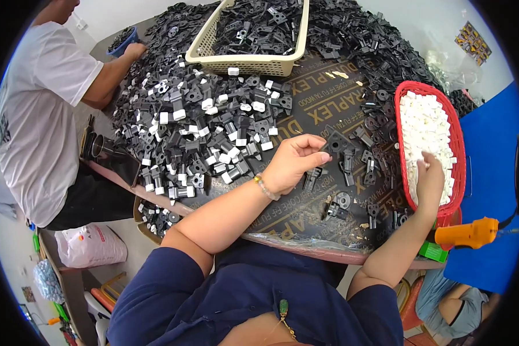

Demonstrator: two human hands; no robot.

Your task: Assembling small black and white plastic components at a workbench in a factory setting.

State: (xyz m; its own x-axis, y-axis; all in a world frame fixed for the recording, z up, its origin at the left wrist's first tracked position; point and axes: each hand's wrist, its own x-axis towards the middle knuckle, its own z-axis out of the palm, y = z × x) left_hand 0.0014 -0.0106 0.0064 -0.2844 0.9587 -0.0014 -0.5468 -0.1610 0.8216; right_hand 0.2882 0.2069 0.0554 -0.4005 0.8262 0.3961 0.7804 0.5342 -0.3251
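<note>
My left hand [294, 164], with a beaded bracelet at the wrist, is over the middle of the table. Its thumb and fingers pinch the edge of a black plastic part [337, 142] with a flat, holed plate. My right hand [431, 177] reaches into a red basket [402, 151] at the right, its fingers bent together over small white plastic pieces [424, 124]. Whether a piece is between those fingers cannot be made out. Loose black parts [347, 167] lie just right of my left hand. To its left spreads a heap of black parts with white ends [205, 124].
A cream basket [236, 64] of black parts stands at the back amid larger black heaps. At the far left another person [46, 75] reaches toward a blue bowl [124, 43]. An orange-handled tool [467, 233] sticks out at the right, near a blue panel [490, 150].
</note>
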